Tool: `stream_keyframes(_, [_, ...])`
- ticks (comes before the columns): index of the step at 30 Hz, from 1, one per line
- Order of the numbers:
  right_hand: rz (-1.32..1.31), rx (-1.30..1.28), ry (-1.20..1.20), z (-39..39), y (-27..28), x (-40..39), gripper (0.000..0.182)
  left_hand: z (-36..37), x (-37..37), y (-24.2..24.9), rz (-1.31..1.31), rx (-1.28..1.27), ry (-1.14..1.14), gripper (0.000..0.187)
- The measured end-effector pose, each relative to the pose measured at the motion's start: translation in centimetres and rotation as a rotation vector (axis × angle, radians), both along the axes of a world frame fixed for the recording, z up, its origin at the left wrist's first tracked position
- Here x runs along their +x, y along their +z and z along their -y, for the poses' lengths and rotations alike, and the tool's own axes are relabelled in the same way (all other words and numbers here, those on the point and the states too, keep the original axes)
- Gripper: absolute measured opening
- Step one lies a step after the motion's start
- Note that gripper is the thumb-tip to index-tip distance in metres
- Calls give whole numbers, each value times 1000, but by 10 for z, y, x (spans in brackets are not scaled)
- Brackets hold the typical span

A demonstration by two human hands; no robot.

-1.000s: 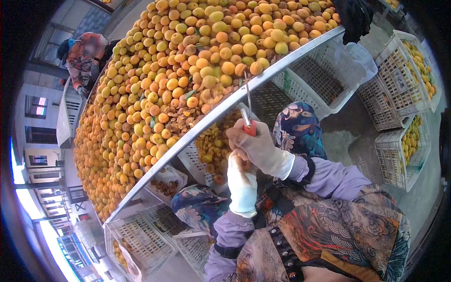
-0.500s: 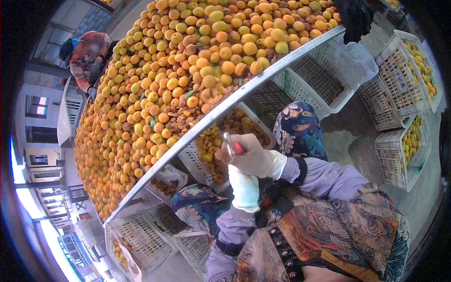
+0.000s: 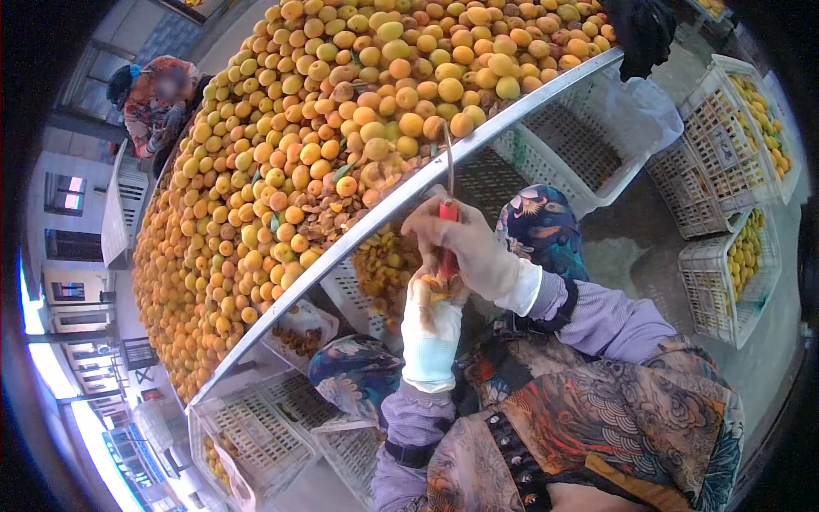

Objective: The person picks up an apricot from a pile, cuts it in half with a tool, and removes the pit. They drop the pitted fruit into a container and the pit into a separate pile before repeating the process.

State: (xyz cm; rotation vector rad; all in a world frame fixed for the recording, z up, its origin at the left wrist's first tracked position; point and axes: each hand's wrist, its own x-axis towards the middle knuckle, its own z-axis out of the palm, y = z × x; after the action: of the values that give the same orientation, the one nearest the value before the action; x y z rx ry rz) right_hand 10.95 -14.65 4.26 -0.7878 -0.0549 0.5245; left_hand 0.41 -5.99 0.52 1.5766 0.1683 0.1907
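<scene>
Red-handled metal tool point(image 3: 448, 211), round fruit point(image 3: 450, 90)

Hands point(image 3: 469, 243) in pale gloves point(image 3: 493, 260) with white cuffs point(image 3: 429, 350), lilac sleeves point(image 3: 610, 320), black armbands point(image 3: 409, 453), multicoloured printed garment point(image 3: 606, 397), blue floral legwear point(image 3: 542, 226)

No text is reading clearly; a small marking point(image 3: 725, 153) is showing, illegibly, on a white crate point(image 3: 713, 119) at the right.
</scene>
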Motion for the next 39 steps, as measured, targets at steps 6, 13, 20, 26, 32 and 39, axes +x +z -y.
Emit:
stream_keyframes(6, [-38,18,-38,6,1,-2,20,-4,-2,-6,-80,-694,-9,39])
stream_keyframes(13, [181,-190,-56,2,19,-14,21,-6,-7,-16,117,302,65,41])
stream_keyframes(20, [383,-239,-38,-3,8,-19,22,-6,-4,-7,143,615,123,49])
stream_keyframes(26, [747,-356,86,-6,-4,-22,12,-13,-11,-26,25,706,87,45])
stream_keyframes(32, [740,-269,-17,-20,-16,-27,12,-9,-10,-28,10,604,125,40])
stream_keyframes(39, [-339,49,-45,-11,-21,13,33,3,5,-9,159,726,92,31])
